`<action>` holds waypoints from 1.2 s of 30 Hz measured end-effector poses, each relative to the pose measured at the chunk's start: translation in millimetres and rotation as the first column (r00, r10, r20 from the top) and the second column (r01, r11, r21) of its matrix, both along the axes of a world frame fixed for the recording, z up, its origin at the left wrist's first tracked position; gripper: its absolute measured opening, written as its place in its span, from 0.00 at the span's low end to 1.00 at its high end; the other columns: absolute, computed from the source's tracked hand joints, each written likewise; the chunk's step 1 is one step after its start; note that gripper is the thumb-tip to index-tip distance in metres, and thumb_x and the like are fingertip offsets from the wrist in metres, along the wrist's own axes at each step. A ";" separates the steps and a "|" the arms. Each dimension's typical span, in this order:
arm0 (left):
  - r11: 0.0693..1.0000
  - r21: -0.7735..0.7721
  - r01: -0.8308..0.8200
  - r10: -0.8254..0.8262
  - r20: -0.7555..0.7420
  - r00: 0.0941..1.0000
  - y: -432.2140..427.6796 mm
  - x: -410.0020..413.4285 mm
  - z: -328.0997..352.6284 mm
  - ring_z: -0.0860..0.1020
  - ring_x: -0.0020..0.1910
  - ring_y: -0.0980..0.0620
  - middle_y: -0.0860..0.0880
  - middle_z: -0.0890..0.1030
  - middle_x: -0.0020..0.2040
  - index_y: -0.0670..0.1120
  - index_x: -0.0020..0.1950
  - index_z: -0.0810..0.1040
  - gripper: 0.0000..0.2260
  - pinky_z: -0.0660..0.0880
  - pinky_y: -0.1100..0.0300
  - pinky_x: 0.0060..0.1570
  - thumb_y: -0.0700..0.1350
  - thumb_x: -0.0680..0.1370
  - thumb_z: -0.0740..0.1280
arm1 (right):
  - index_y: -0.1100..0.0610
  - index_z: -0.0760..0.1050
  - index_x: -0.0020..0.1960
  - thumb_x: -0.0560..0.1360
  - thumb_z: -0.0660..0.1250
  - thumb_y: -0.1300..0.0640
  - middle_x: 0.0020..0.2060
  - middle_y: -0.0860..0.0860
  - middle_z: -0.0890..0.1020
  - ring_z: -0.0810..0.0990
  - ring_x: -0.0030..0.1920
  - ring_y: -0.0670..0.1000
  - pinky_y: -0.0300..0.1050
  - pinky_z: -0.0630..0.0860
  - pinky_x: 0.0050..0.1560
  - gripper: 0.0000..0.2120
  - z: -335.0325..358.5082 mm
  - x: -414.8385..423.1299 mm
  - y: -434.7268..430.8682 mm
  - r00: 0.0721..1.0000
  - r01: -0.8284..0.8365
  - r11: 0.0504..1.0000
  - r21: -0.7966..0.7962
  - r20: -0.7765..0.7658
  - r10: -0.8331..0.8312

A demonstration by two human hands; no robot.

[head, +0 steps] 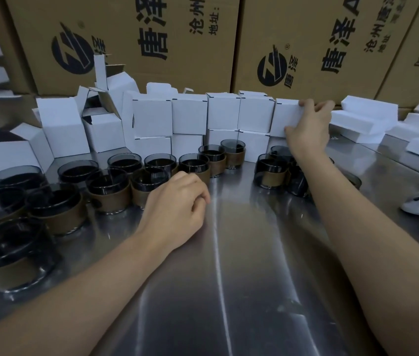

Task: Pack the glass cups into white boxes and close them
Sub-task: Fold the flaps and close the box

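Gripping a closed white box (284, 116) at the right end of the box stack's (190, 116) top row, the right hand (306, 127) has its fingers curled over the box's upper edge and its thumb at the lower corner. That box is near enough a cube, so no long axis stands out; a plain face is turned toward the person.

In front of the stack, the left hand (177, 201) rests on the steel table (241, 253) with its fingers loosely curled, holding nothing. The glass cups (111, 186), smoky dark with brown sleeves, stand upright with their mouths up, most of them in front of the stack and to its left, a few more under the right forearm. Left of the stack sit open boxes (103, 119) with their flaps up; right of it lie flat white blanks (365, 116).

Behind the stack, brown cartons (152, 34) carry a round black logo and, turned sideways, "唐泽", "沧州" and "地址".
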State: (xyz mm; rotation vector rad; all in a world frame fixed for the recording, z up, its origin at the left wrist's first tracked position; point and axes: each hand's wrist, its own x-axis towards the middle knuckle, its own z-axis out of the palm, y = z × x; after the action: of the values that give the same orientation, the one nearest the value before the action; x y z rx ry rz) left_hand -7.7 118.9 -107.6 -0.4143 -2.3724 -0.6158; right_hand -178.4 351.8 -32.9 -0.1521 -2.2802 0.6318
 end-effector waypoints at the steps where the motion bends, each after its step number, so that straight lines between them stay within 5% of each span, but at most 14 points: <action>1: 1.000 0.001 -0.009 0.009 -0.006 1.000 -0.2 -0.9 0.3 0.71 0.44 0.57 0.55 0.79 0.42 0.46 0.39 0.79 0.09 0.71 0.58 0.39 0.34 0.73 0.62 | 0.58 0.67 0.68 0.73 0.68 0.66 0.66 0.59 0.64 0.69 0.61 0.58 0.52 0.74 0.52 0.25 3.9 5.4 -5.4 1.000 0.010 1.000 0.023 -0.029 -0.009; 5: 0.999 0.009 -0.039 0.039 -0.043 0.998 0.9 2.0 1.7 0.74 0.48 0.53 0.53 0.80 0.43 0.44 0.41 0.80 0.09 0.74 0.55 0.39 0.33 0.74 0.62 | 0.54 0.71 0.62 0.76 0.65 0.60 0.56 0.52 0.74 0.71 0.45 0.46 0.41 0.68 0.42 0.15 13.1 43.9 -48.7 0.948 -0.246 0.963 -0.108 -0.233 0.216; 8: 0.995 -0.005 -0.097 0.096 -0.095 0.991 3.2 8.1 6.1 0.76 0.49 0.49 0.50 0.80 0.43 0.42 0.43 0.80 0.07 0.75 0.52 0.37 0.34 0.73 0.64 | 0.52 0.71 0.47 0.76 0.65 0.56 0.38 0.45 0.75 0.72 0.37 0.41 0.38 0.68 0.38 0.03 -15.8 91.3 -94.2 0.881 -0.471 0.796 -0.380 -0.240 0.407; 13: 0.970 0.006 -0.242 0.242 -0.068 0.968 5.0 21.7 8.1 0.76 0.52 0.51 0.51 0.81 0.46 0.45 0.49 0.79 0.07 0.74 0.54 0.39 0.40 0.76 0.62 | 0.53 0.66 0.36 0.76 0.65 0.61 0.30 0.45 0.71 0.68 0.30 0.43 0.34 0.66 0.33 0.13 -67.6 146.3 -128.7 0.835 -0.492 0.621 -0.611 -0.129 0.535; 20: 0.930 0.161 -0.330 0.325 0.059 0.944 8.6 50.7 4.7 0.79 0.46 0.48 0.49 0.82 0.46 0.48 0.55 0.75 0.10 0.72 0.54 0.40 0.47 0.82 0.55 | 0.55 0.64 0.33 0.76 0.63 0.63 0.28 0.47 0.69 0.67 0.29 0.45 0.35 0.66 0.30 0.15 -69.4 183.4 -155.5 0.826 -0.423 0.464 -0.778 -0.119 0.551; 24: 0.863 0.297 -0.408 0.352 0.225 0.909 1.7 56.5 -1.8 0.79 0.46 0.44 0.47 0.82 0.45 0.48 0.52 0.76 0.10 0.67 0.55 0.41 0.47 0.83 0.55 | 0.56 0.65 0.32 0.76 0.64 0.61 0.28 0.49 0.69 0.68 0.32 0.47 0.41 0.68 0.34 0.15 -71.0 184.9 -159.3 0.764 -0.463 0.523 -0.716 -0.022 0.645; 27: 0.833 0.355 -0.424 0.316 0.324 0.892 -2.8 51.9 -3.1 0.79 0.48 0.46 0.48 0.82 0.46 0.49 0.51 0.77 0.10 0.67 0.55 0.42 0.48 0.82 0.56 | 0.55 0.64 0.31 0.75 0.65 0.61 0.27 0.48 0.70 0.68 0.29 0.45 0.36 0.65 0.30 0.16 -72.7 182.9 -159.2 0.757 -0.483 0.591 -0.646 0.031 0.652; 36: 0.819 0.433 -0.377 0.338 0.167 0.926 -9.0 49.5 8.3 0.79 0.45 0.49 0.51 0.82 0.44 0.49 0.51 0.79 0.10 0.75 0.53 0.43 0.44 0.81 0.58 | 0.56 0.65 0.31 0.76 0.65 0.60 0.27 0.49 0.70 0.66 0.28 0.46 0.33 0.64 0.25 0.16 -72.4 181.8 -162.9 0.782 -0.481 0.694 -0.536 0.095 0.616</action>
State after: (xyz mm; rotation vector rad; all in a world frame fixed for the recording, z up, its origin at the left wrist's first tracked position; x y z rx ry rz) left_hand 41.8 109.9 -99.3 0.2711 -2.1976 -0.9895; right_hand 3.4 189.0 -105.3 0.2534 -2.3733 1.6029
